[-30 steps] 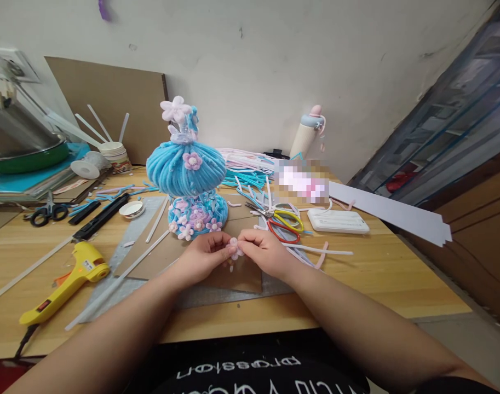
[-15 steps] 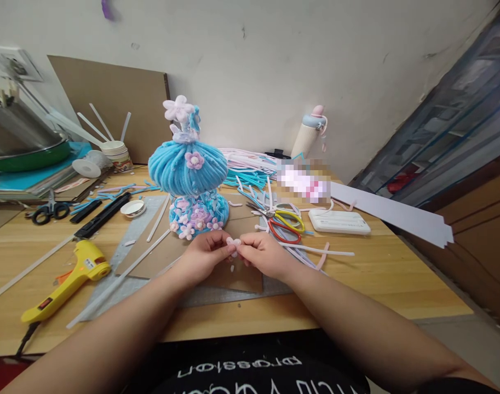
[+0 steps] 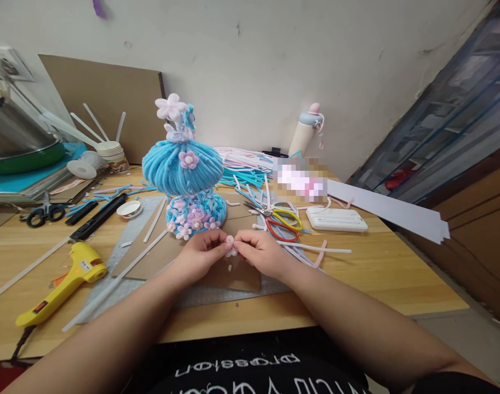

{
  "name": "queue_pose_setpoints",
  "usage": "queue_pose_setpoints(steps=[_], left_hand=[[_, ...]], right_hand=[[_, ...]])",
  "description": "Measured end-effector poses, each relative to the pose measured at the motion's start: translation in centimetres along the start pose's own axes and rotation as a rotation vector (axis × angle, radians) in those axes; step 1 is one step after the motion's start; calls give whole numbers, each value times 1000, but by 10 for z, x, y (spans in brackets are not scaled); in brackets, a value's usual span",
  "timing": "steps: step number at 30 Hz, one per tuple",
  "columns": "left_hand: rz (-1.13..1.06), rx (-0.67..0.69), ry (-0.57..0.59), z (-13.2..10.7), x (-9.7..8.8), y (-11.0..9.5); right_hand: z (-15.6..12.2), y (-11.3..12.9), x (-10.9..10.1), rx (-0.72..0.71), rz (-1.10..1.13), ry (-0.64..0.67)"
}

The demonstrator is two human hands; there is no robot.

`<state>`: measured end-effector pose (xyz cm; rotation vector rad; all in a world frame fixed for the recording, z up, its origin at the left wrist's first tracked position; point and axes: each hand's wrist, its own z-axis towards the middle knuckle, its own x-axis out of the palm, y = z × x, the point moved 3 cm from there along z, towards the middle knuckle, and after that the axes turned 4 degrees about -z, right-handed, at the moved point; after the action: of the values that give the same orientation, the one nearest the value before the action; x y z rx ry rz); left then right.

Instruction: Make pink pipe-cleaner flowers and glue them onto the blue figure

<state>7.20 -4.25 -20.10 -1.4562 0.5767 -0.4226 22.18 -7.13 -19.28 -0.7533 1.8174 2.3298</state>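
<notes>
A small pale pink pipe-cleaner flower (image 3: 230, 245) is pinched between the fingertips of my left hand (image 3: 204, 253) and my right hand (image 3: 260, 253). Both hands are closed on it, and its lower part is partly hidden by the fingers. Just behind my left hand stands a blue fuzzy pipe-cleaner ornament (image 3: 184, 169), with a rounded top, a pale flower at its tip and several small flowers round its base. Beneath my hands lies a brown cardboard sheet (image 3: 243, 280) on a grey cutting mat (image 3: 204, 296). A tiny white scrap (image 3: 229, 268) lies just below the flower.
At the left are a yellow glue gun (image 3: 64, 287), a black utility knife (image 3: 99, 216) and dark scissors (image 3: 45, 212). Red-and-yellow-handled scissors (image 3: 283, 221), loose pipe cleaners (image 3: 241, 176), a white power bank (image 3: 337, 219) and a bottle (image 3: 305, 131) are at the right and back.
The flower has turned between my fingertips, so a rounded petal now points up. Both hands stay pinched together in nearly the same place; the view has shifted slightly.
</notes>
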Motion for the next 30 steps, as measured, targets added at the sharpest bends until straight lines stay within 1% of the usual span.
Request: queue_pose_setpoints(steps=[1,3,4,7,8,9,11,13,14,17,19,20,23,25,30], left_hand=[[37,17,-26,0,0,0],[111,37,-34,0,1,0],[137,47,-27,-1,1,0],[179,78,-21,-1,2,-1],[172,76,-30,-1,1,-1],[144,62,-37,0,1,0],[31,15,-26,1,2,1],[-88,-12,7,2,3,1],[-113,-19,30,2,4,1],[-49,-79,121,0,6,1],[-22,-120,148,-2,7,2],[-35,-117,132,-2,6,1],[-91,-45,8,0,4,-2],[-102,-18,-48,1,2,-3],[-97,-55,-67,3,2,-2]], right_hand=[[0,0,0,4,-5,-13],[1,-2,3,33,29,-15],[2,-4,5,79,97,0],[2,-12,14,304,431,70],[2,-14,16,360,514,79],[2,-15,18,383,556,73],[3,-14,17,356,546,34],[3,-12,14,283,481,11],[2,-10,13,235,430,10],[2,-6,7,104,219,6],[2,-6,5,99,180,19],[3,-7,5,127,215,38],[3,-10,7,208,330,91],[3,-10,8,206,295,84],[3,-13,10,176,179,34]])
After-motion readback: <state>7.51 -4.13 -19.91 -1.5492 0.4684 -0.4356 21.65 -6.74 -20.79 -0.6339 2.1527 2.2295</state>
